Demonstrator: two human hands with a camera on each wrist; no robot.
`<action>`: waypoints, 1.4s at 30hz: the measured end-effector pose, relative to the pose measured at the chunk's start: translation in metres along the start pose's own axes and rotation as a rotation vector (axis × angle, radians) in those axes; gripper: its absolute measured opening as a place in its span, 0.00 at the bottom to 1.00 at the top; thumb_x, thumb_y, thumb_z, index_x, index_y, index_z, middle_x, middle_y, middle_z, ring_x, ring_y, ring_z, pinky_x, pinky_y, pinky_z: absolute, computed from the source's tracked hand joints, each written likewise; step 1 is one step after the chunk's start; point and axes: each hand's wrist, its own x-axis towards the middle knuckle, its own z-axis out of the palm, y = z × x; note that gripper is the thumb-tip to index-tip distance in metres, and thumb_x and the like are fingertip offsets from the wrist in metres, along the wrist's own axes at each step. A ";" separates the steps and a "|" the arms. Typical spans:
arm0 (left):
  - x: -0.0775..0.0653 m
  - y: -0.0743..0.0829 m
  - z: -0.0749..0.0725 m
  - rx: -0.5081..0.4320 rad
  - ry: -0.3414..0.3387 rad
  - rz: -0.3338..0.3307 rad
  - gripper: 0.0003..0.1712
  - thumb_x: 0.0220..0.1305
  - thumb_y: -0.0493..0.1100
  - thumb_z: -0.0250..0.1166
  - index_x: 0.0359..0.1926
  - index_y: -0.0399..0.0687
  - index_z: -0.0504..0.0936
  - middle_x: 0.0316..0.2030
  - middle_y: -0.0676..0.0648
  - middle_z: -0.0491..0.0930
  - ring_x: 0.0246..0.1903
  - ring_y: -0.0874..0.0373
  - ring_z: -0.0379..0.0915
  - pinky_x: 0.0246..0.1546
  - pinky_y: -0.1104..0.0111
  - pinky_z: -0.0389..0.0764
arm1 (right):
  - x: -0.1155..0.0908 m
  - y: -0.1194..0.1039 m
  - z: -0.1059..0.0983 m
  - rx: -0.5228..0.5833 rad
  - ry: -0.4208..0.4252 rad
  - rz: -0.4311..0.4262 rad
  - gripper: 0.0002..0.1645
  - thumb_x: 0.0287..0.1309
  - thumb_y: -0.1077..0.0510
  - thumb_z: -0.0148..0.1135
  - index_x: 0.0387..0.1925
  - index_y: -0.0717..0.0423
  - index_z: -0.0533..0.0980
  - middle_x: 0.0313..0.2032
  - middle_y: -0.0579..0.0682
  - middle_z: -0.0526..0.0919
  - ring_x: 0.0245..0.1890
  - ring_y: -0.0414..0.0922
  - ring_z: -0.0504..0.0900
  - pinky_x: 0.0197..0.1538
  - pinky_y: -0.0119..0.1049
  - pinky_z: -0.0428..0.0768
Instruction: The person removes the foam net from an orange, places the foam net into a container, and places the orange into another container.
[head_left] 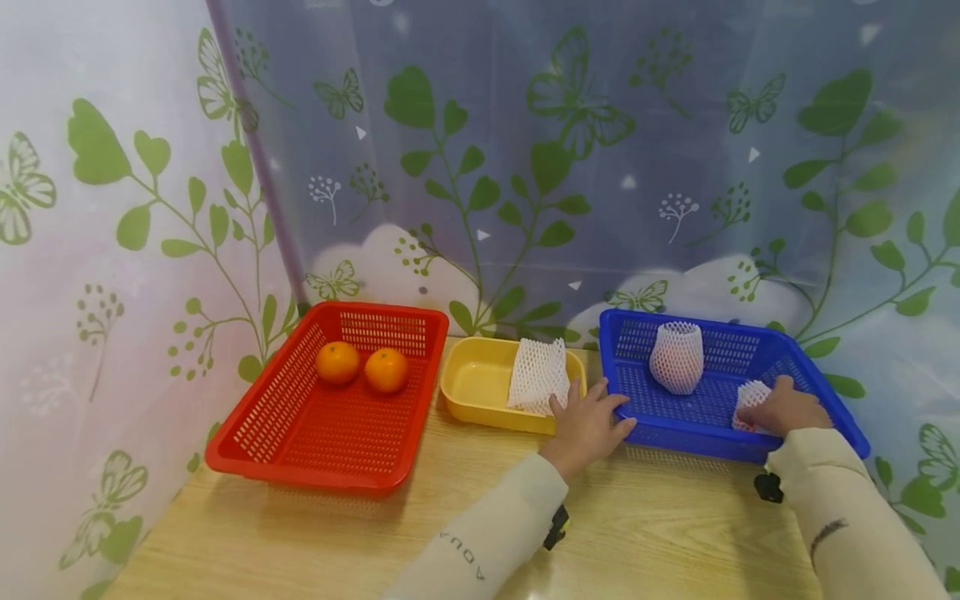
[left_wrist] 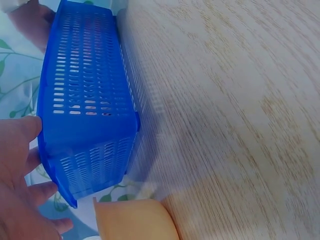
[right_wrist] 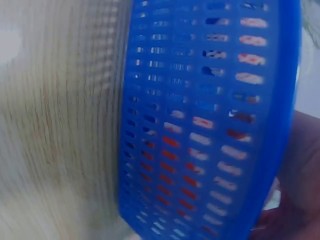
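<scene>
Gripping the foam-netted fruit (head_left: 751,392) inside the blue basket (head_left: 690,437) with the right hand (head_left: 795,408), I judge it light, bruisable, best cupped mid-body.

Three containers stand in a row on the table (head_left: 637,533), with a curtain (head_left: 450,242) behind them. At the left end is a big basket (head_left: 322,446), reaching farthest forward; toward its back, one orange (head_left: 337,363) sits just left of another orange (head_left: 387,372). Next comes a tub (head_left: 478,387), a net (head_left: 538,375) lying across its right half. At the right end, a second basket (head_left: 675,432) has one netted bundle (head_left: 677,360) left of middle and another bundle (head_left: 752,393) nearer the front right, under the person's right hand (head_left: 791,408). The left hand (head_left: 591,425) touches that basket's front left rim.
</scene>
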 end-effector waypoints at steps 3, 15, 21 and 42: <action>0.000 0.000 -0.002 0.006 -0.006 -0.004 0.25 0.68 0.66 0.52 0.64 0.74 0.72 0.71 0.58 0.60 0.72 0.44 0.49 0.64 0.37 0.55 | 0.001 -0.005 0.000 -0.033 -0.023 -0.045 0.65 0.51 0.42 0.65 0.66 0.82 0.40 0.58 0.91 0.47 0.56 0.84 0.53 0.56 0.72 0.64; 0.000 0.001 0.000 0.018 0.004 -0.018 0.24 0.69 0.66 0.51 0.63 0.75 0.73 0.71 0.59 0.61 0.71 0.44 0.51 0.64 0.37 0.56 | 0.006 0.004 0.007 -0.027 -0.037 -0.073 0.69 0.51 0.39 0.65 0.65 0.85 0.36 0.56 0.90 0.54 0.54 0.80 0.61 0.55 0.67 0.69; -0.001 0.001 -0.001 -0.004 -0.006 -0.031 0.24 0.69 0.65 0.51 0.64 0.74 0.72 0.71 0.58 0.60 0.72 0.44 0.50 0.64 0.38 0.56 | 0.005 0.000 0.004 -0.014 0.012 -0.102 0.65 0.50 0.40 0.64 0.64 0.83 0.40 0.55 0.88 0.56 0.51 0.80 0.63 0.52 0.68 0.69; 0.000 -0.007 0.004 0.033 -0.005 0.065 0.22 0.76 0.57 0.44 0.66 0.72 0.70 0.72 0.58 0.59 0.71 0.45 0.50 0.60 0.48 0.65 | -0.040 -0.041 0.009 0.105 0.351 -0.387 0.63 0.50 0.36 0.69 0.67 0.74 0.49 0.55 0.83 0.60 0.49 0.76 0.65 0.42 0.69 0.69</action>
